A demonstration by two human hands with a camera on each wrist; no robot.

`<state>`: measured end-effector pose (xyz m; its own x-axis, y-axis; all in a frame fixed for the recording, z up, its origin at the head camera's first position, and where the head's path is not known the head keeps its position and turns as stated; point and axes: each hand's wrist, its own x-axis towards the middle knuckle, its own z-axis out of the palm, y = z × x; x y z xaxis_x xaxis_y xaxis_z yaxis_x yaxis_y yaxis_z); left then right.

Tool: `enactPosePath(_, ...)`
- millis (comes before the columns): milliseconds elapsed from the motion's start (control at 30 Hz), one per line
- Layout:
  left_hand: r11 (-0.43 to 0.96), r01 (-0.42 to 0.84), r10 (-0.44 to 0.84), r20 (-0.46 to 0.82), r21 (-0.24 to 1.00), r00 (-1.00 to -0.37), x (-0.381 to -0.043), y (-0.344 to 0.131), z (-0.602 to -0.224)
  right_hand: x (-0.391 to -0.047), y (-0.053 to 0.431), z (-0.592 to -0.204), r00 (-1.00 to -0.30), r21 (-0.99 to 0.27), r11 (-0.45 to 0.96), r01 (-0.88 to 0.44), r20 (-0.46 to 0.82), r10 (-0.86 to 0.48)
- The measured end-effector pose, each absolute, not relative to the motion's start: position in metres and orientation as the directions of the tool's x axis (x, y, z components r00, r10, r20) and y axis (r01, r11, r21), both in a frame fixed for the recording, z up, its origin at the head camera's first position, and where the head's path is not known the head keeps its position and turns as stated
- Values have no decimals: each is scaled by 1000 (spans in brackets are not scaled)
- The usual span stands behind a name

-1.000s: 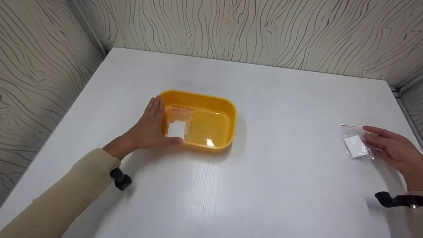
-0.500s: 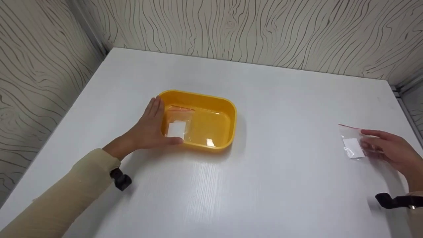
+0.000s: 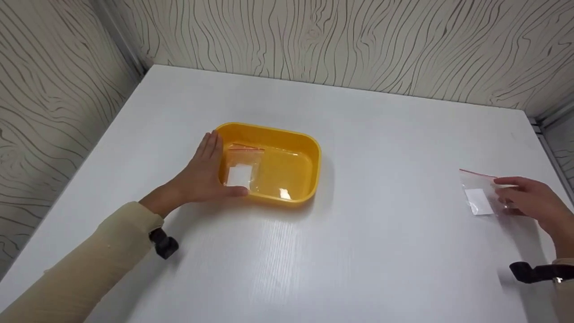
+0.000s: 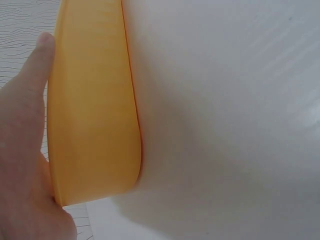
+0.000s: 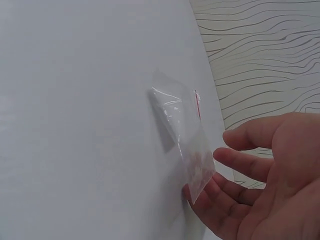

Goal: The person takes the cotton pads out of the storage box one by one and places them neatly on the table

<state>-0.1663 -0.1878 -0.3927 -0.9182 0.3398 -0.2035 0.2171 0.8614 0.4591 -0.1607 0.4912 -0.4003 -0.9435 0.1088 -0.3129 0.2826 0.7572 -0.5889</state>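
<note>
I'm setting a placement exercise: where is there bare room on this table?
Bare table: between the yellow tray and the clear bag at the right hand; behind the tray to the wall. Crowded: the tray's left end, with the left hand against it and another bag inside.

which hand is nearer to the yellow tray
Left. The left hand touches the yellow tray at its near left corner; the right hand is well off to its right, at a clear bag.

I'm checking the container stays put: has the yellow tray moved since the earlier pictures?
No. In the head view, judged against the far edge of the white table, the yellow tray shows no visible shift in any direction.
</note>
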Motion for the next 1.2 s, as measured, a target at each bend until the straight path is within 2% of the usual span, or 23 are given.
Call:
enactPosePath(367, 856, 228, 349, -192, 464, -917, -166, -187, -396, -161, 494, -397, -949, -537, 806, 248, -301, 92)
enactPosePath(800, 854, 228, 347, -186, 467, -919, -167, -187, -395, -163, 492, -396, -948, -496, 816, 295, -257, 187)
enactPosePath(1200, 850, 231, 351, -182, 473, -919, -167, -186, -395, -164, 495, -394, -942, -527, 785, 325, -255, 219)
